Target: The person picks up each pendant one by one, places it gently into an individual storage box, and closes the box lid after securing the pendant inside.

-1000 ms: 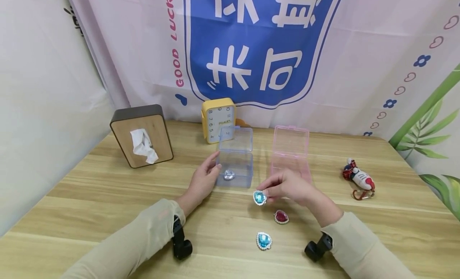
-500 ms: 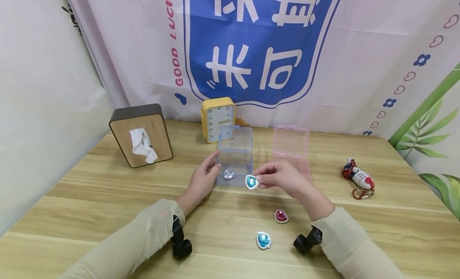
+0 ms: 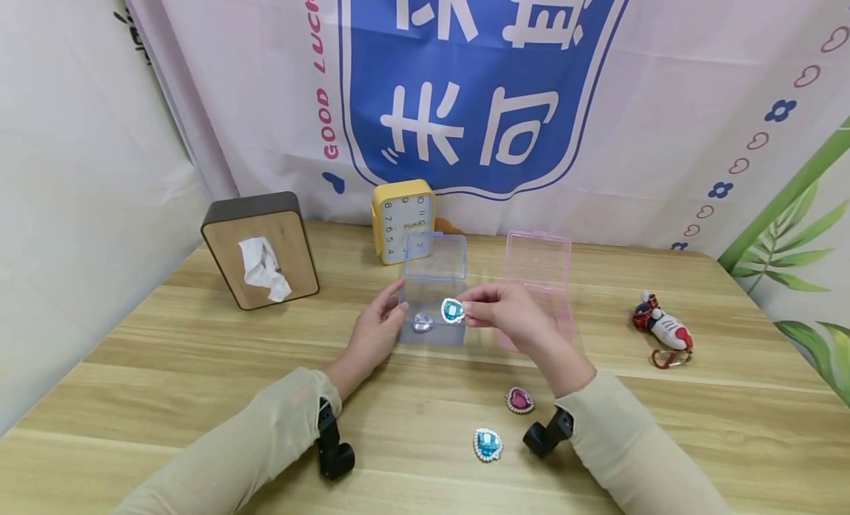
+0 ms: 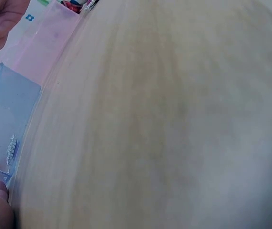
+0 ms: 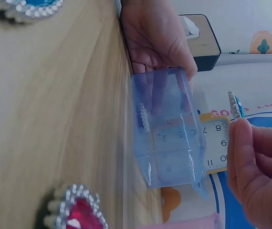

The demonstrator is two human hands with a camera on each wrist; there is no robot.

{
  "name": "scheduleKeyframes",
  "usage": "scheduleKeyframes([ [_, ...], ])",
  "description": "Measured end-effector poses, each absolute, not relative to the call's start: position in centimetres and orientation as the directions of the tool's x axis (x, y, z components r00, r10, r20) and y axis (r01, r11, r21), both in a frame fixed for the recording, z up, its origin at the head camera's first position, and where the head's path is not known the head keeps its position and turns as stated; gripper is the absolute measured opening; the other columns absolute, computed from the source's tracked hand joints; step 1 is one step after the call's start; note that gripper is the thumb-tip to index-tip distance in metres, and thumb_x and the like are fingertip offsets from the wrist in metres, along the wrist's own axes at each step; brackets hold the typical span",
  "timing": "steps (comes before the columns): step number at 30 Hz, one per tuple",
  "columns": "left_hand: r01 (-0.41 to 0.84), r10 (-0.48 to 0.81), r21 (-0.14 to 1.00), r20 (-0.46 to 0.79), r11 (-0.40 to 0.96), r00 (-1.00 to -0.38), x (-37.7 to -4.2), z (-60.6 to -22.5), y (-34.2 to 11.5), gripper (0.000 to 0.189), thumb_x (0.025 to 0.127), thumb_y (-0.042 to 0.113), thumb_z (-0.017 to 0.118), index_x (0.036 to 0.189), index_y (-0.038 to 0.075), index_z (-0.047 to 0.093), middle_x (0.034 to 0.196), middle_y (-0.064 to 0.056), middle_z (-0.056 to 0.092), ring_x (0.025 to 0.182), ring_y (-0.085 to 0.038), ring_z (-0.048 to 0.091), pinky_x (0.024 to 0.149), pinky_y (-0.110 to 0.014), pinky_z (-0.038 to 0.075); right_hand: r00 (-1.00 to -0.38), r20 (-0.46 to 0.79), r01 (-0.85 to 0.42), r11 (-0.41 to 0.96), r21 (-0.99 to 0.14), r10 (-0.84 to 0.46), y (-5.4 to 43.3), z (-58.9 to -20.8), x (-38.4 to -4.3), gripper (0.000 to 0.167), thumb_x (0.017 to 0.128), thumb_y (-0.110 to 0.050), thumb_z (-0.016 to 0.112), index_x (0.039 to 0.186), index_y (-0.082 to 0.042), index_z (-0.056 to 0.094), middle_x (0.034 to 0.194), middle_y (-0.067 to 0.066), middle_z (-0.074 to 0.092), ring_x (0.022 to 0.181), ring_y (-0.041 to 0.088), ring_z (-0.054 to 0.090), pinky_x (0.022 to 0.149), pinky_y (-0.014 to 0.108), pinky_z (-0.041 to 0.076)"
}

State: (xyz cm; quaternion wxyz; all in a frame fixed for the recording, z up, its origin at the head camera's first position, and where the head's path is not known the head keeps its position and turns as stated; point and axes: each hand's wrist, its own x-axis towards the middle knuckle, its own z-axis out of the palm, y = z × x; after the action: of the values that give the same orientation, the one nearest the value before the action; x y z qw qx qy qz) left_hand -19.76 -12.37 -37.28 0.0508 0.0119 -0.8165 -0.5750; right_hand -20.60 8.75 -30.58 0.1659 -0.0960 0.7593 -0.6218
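1. Near the middle of the surface [image 3: 412,441], head view: the right hand [image 3: 518,316] pinches a blue jewel with a pale beaded edge [image 3: 453,310] between fingers and thumb, over the right part of the blue box [image 3: 451,336]. The left hand [image 3: 378,330] rests against that box's left wall, its fingers loosely extended, not plainly gripping it.
2. Same view, progress: one clear jewel [image 3: 422,322] lies inside the blue box, one is in hand, and two sit outside on the surface, a red jewel [image 3: 520,401] and, nearer, a second blue jewel [image 3: 488,445]. By that count, a quarter seems done. The pink box [image 3: 567,316] is partly hidden by the right hand.
3. Same view, counted: four jewels (two blue, one red, one clear), two boxes with raised lids, one yellow clock [image 3: 397,223], one tissue box [image 3: 295,238], one plush keychain [image 3: 671,329].
4. Left wrist view: the clear jewel shows edge-on in the blue box, the left fingers just beside it. The right hand is cut off, so its grip cannot be told here.
5. Right wrist view: the pinched jewel stands edge-on, higher than the blue box and not touching it.
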Motion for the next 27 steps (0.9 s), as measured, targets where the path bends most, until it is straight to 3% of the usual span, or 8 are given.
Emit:
scheduleKeyframes([
  [6,0.039,-0.083,0.940,0.071,0.340,-0.994,-19.8,-37.3,-12.3,0.049,0.092,0.019,0.051,0.139,0.027,0.042,0.124,-0.015,0.057,0.097,-0.022,0.054,0.088,-0.038,0.045,-0.945,-0.127,0.066,0.206,-0.976,-0.301,7.8,-30.7,-20.8,0.023,0.087,0.004,0.057,0.108,0.013,0.060,0.092,0.012,0.065,0.069,0.007,0.061,0.070,0.020,0.054],
  [27,0.033,-0.082,0.940,0.064,0.339,-0.995,-19.6,-37.1,-12.3,0.049,0.092,0.019,0.050,0.139,0.026,0.042,0.126,-0.017,0.055,0.099,-0.023,0.053,0.090,-0.039,0.044,-0.971,-0.082,-0.012,0.388,-0.922,-0.224,6.3,-31.5,-21.8,0.016,0.087,0.001,0.059,0.101,0.006,0.065,0.094,0.017,0.065,0.071,0.014,0.063,0.075,0.030,0.055],
])
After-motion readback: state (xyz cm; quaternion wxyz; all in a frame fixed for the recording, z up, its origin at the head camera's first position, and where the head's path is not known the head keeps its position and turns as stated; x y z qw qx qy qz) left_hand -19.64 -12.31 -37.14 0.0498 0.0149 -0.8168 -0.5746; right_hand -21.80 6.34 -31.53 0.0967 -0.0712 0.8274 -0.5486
